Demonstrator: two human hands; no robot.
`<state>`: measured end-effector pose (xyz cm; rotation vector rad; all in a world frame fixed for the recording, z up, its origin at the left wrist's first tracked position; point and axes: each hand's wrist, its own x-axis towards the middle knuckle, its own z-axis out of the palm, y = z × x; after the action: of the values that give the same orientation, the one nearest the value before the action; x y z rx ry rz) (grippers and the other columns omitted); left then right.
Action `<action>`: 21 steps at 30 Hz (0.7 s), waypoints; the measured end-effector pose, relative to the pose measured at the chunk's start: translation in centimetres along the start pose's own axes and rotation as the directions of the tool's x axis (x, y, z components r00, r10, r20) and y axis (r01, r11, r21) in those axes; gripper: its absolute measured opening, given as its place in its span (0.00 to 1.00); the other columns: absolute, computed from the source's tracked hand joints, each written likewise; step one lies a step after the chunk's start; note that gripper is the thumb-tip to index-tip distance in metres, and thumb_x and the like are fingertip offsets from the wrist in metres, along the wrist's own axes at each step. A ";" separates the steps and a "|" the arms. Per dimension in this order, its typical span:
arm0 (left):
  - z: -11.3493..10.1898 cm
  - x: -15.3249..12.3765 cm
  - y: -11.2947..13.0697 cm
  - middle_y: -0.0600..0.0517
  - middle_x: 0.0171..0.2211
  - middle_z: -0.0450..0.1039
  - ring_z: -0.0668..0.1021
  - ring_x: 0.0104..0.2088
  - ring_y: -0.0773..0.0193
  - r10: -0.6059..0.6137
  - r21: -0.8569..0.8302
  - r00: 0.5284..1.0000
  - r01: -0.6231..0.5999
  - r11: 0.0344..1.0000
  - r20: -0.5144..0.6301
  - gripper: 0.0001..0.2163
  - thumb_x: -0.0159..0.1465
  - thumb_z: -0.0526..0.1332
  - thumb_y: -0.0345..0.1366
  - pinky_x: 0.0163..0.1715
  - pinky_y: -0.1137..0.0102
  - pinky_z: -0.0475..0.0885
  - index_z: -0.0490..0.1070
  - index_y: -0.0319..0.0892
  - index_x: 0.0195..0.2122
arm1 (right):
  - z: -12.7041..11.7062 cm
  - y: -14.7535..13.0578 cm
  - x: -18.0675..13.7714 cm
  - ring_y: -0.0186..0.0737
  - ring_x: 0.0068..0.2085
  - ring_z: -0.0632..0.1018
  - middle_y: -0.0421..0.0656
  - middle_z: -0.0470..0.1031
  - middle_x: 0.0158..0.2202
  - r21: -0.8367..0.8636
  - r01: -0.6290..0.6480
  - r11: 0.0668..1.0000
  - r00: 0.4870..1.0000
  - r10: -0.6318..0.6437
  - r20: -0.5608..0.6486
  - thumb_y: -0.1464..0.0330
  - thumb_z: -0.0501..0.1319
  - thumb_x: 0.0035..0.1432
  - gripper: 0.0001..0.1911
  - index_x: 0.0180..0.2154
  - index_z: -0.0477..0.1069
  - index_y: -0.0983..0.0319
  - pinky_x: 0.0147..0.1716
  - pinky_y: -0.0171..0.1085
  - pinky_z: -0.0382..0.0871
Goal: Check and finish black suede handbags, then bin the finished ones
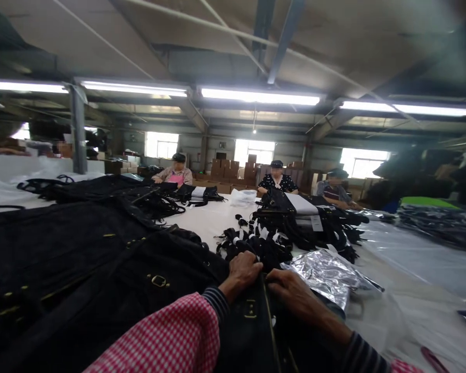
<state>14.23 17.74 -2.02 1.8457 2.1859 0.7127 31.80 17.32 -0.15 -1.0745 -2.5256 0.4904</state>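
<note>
Black bag [236, 331] lies at the desk's [200, 221] near side — left grip [244, 270] and right grip [293, 290] curled by its zip [271, 317], whether pinching, I cannot tell. Bunching might jam the zip; a forward shove could scatter the straps [258, 243].

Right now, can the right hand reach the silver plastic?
Probably yes: the silver plastic lies just beside the right hand, with nothing visible between, though that hand is on the bag.
</note>
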 end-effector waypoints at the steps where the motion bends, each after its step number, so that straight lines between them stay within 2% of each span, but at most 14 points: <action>1: 0.4 0.0 -0.4 0.45 0.48 0.79 0.78 0.53 0.52 0.007 -0.007 1.000 -0.007 1.000 -0.014 0.13 0.66 0.56 0.42 0.49 0.65 0.70 0.78 0.44 0.42 | -0.2 -0.5 0.1 0.44 0.39 0.79 0.44 0.80 0.35 -0.072 -0.004 0.997 1.000 0.005 0.020 0.69 0.55 0.61 0.12 0.38 0.77 0.62 0.39 0.38 0.65; 3: 0.9 0.2 -0.9 0.45 0.49 0.79 0.78 0.54 0.52 0.024 -0.018 0.999 -0.025 1.000 -0.032 0.13 0.68 0.55 0.42 0.51 0.65 0.69 0.77 0.44 0.43 | -0.9 -1.5 0.3 0.42 0.35 0.79 0.44 0.79 0.32 -0.190 0.005 0.982 0.998 0.007 0.062 0.70 0.55 0.61 0.11 0.37 0.76 0.61 0.35 0.37 0.63; 5: 1.0 0.3 -1.1 0.45 0.49 0.79 0.78 0.54 0.52 0.037 -0.028 0.998 -0.039 0.999 -0.043 0.12 0.68 0.55 0.41 0.51 0.65 0.69 0.77 0.44 0.44 | -2.0 -2.3 0.2 0.41 0.33 0.79 0.44 0.79 0.31 -0.212 0.039 0.977 0.993 -0.013 0.120 0.71 0.55 0.62 0.12 0.37 0.77 0.62 0.34 0.36 0.63; 8: 0.8 0.3 -1.1 0.45 0.48 0.79 0.78 0.53 0.52 0.050 -0.046 0.997 -0.052 0.998 -0.052 0.12 0.69 0.55 0.41 0.50 0.65 0.68 0.76 0.43 0.43 | -3.6 -2.9 -0.8 0.40 0.35 0.79 0.43 0.81 0.34 -0.090 0.111 0.990 0.972 -0.089 0.216 0.70 0.55 0.63 0.14 0.40 0.80 0.61 0.37 0.35 0.66; 11: 0.3 0.3 -1.1 0.45 0.45 0.79 0.78 0.51 0.52 0.060 -0.057 0.998 -0.062 0.996 -0.038 0.12 0.69 0.55 0.41 0.47 0.65 0.68 0.76 0.43 0.39 | -4.6 -3.4 -3.3 0.41 0.39 0.79 0.42 0.82 0.39 0.044 0.133 0.990 0.950 -0.140 0.279 0.69 0.56 0.65 0.15 0.45 0.81 0.60 0.43 0.36 0.68; 17: 0.1 0.7 -1.4 0.47 0.38 0.78 0.78 0.43 0.55 0.071 -0.028 0.997 -0.072 0.997 -0.025 0.15 0.70 0.54 0.45 0.39 0.66 0.65 0.73 0.41 0.33 | -5.1 -4.7 -8.9 0.45 0.48 0.80 0.42 0.82 0.49 0.254 0.035 0.966 0.920 -0.130 0.370 0.66 0.58 0.67 0.17 0.52 0.80 0.60 0.52 0.38 0.69; 21: 0.0 0.8 -1.4 0.49 0.32 0.75 0.76 0.37 0.58 0.085 -0.004 0.995 -0.085 0.996 -0.043 0.16 0.69 0.55 0.46 0.35 0.68 0.61 0.71 0.41 0.29 | -5.0 -4.6 -10.4 0.44 0.49 0.80 0.42 0.82 0.50 0.349 -0.016 0.937 0.920 -0.123 0.372 0.63 0.59 0.67 0.18 0.53 0.80 0.60 0.52 0.37 0.70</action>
<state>12.83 18.38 -2.60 1.9484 2.1399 0.7813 37.92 7.56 4.36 -0.8329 -2.6409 1.1870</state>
